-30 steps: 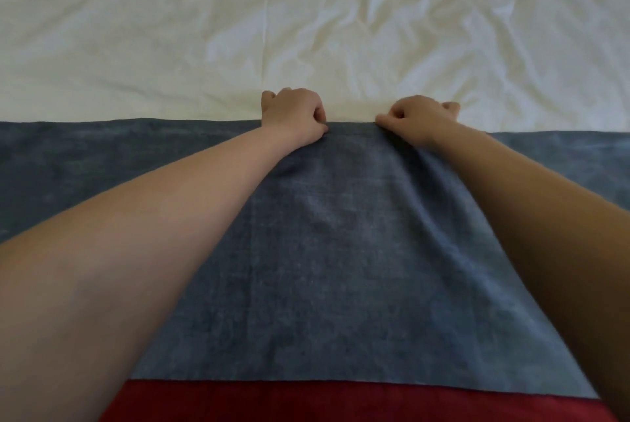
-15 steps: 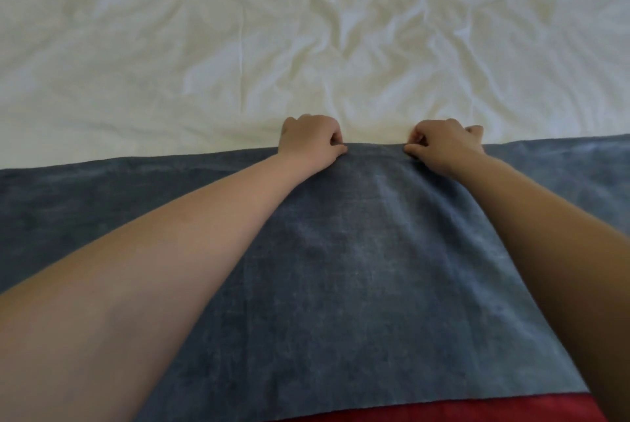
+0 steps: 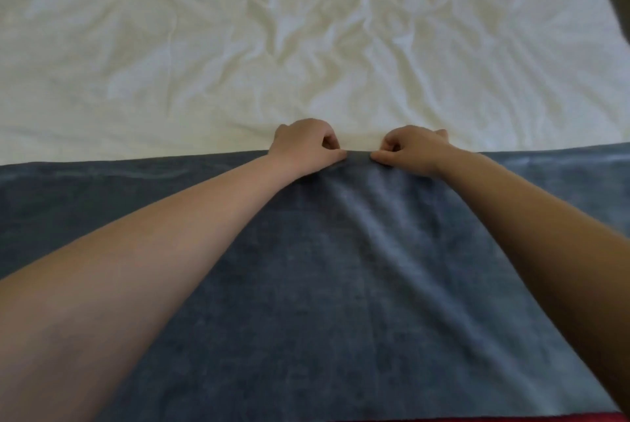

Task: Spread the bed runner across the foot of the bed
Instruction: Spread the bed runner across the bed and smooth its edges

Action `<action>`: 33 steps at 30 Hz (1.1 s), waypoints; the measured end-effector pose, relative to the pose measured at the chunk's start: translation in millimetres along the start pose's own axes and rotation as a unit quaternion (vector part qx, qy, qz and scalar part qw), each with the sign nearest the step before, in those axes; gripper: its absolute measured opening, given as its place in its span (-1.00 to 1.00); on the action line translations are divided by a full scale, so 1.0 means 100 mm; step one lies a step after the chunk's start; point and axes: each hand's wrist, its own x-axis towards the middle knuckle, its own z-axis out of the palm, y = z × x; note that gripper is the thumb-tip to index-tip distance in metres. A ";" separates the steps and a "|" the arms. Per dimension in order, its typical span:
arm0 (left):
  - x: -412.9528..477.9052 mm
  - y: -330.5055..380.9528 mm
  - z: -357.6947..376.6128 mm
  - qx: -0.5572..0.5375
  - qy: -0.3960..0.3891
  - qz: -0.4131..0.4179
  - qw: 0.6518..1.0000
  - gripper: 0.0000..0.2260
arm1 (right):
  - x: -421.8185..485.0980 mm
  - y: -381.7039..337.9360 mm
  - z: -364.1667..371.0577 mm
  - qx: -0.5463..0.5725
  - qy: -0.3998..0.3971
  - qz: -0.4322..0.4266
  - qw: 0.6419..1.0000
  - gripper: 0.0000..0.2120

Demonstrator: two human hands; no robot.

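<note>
- The blue-grey bed runner lay flat across the white sheet, faintly creased toward 12 o'clock.
- The left hand and right hand each pinched its far edge.

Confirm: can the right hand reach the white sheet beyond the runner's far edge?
Likely yes: the right hand pinches the runner at that edge, and the white sheet lies bare just past its knuckles.

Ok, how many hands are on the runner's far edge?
2. The left hand pinches the bed runner at its far edge, just left of centre. The right hand pinches the same edge close beside it, with a small gap between them. Neither hand is hidden.
</note>
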 end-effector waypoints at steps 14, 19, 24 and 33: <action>0.21 0.58 0.19 0.059 0.004 -0.080 0.995 -0.93 | 0.03 0.60 -0.17 0.029 -0.004 -0.037 0.999 -0.61; 0.33 0.82 0.26 0.017 -0.021 -0.058 0.998 -0.81 | -0.09 1.06 -0.34 0.034 -0.023 -0.046 0.998 -0.77; 0.45 0.99 0.37 0.058 -0.003 -0.045 0.997 -0.90 | -0.06 1.14 -0.25 -0.008 0.063 -0.041 0.997 -0.82; 0.50 1.27 0.57 0.053 0.024 -0.058 0.997 -0.75 | -0.13 1.37 -0.24 -0.010 0.082 -0.064 0.995 -0.75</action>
